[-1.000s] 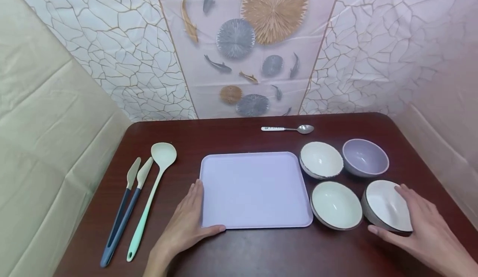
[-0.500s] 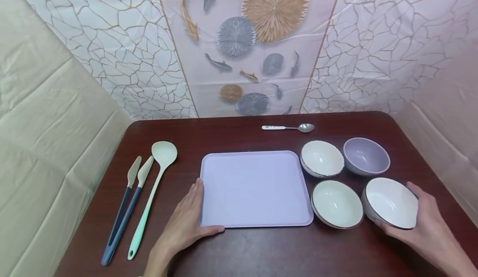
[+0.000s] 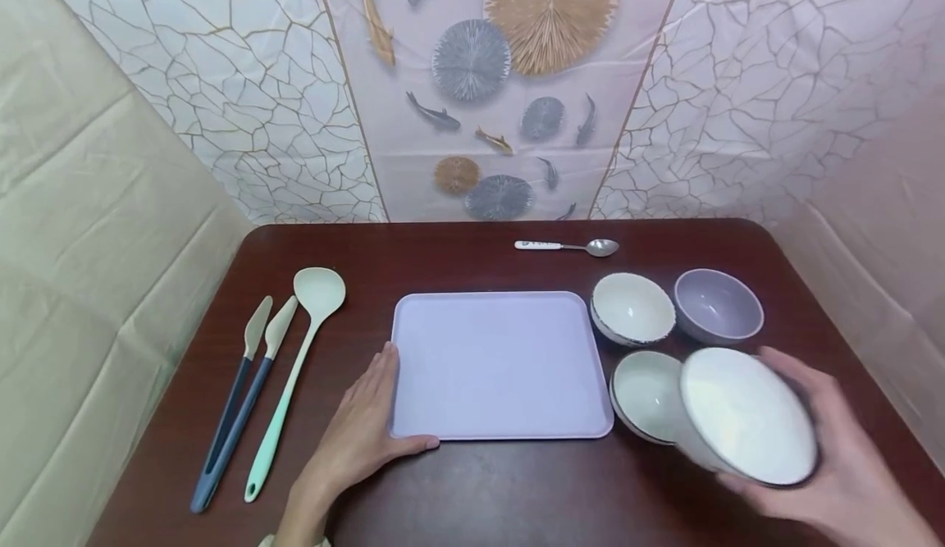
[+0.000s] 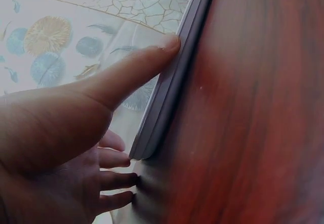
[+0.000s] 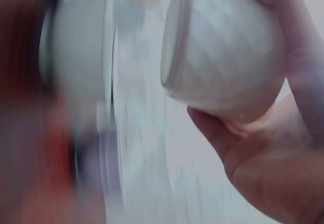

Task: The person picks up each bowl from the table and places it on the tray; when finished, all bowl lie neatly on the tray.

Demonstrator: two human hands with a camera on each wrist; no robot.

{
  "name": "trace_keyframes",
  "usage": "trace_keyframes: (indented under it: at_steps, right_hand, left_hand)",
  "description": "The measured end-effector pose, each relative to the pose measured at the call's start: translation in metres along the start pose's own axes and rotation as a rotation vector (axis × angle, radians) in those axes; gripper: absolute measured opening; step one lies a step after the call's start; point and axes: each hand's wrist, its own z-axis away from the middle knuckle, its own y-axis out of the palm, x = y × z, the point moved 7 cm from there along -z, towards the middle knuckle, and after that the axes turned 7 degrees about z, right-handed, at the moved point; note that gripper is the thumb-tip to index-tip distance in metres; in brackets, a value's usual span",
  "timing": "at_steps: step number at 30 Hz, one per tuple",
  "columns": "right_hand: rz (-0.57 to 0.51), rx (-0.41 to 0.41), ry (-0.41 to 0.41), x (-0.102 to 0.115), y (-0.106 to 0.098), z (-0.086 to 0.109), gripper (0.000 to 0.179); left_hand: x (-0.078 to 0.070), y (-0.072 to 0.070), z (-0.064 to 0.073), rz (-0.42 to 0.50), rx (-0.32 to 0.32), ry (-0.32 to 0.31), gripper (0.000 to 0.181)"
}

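Observation:
A pale lilac rectangular tray (image 3: 502,366) lies on the dark red-brown table. My left hand (image 3: 362,424) rests at its near left corner, fingers straight along the left side and thumb on the front edge; in the left wrist view the thumb touches the tray's rim (image 4: 169,82). My right hand (image 3: 834,440) grips a white bowl (image 3: 746,416) by its side, lifted and tilted, overlapping a pale green-white bowl (image 3: 645,395) in the head view. The right wrist view shows the held bowl's faceted outer wall (image 5: 228,52) between thumb and fingers, with its foot off the table.
A white bowl with a dark speckled rim (image 3: 632,309) and a purple bowl (image 3: 718,305) stand behind. A spoon (image 3: 568,247) lies at the back. On the left are blue-handled tongs (image 3: 236,399) and a mint-handled ladle (image 3: 295,375). Patterned cloth hangs behind the table.
My right hand has closed round the white bowl, lifted it off the table and moved it left, tilting it. My left hand stays at the tray's corner. The head view has shifted slightly.

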Motion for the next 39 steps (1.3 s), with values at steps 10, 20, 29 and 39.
trace_keyframes:
  at_steps: [10,20,29,39]
  right_hand:
    - [-0.024,0.049,0.040,0.070,0.160,-0.083,0.125]
    - [0.121,0.004,0.163,0.073,0.264,-0.152,0.124]
    - [0.196,-0.002,0.171,0.070,0.292,-0.154,0.129]
    - [0.142,0.056,0.017,0.113,0.254,-0.148,0.142]
  left_hand:
    - [-0.002,0.006,-0.014,-0.003,-0.091,0.084,0.131]
    - [-0.005,0.016,-0.015,-0.005,-0.073,0.089,0.132]
    - [-0.006,0.009,-0.009,-0.027,-0.093,0.120,0.129]
    - [0.001,-0.001,0.004,-0.031,-0.106,0.083,0.129]
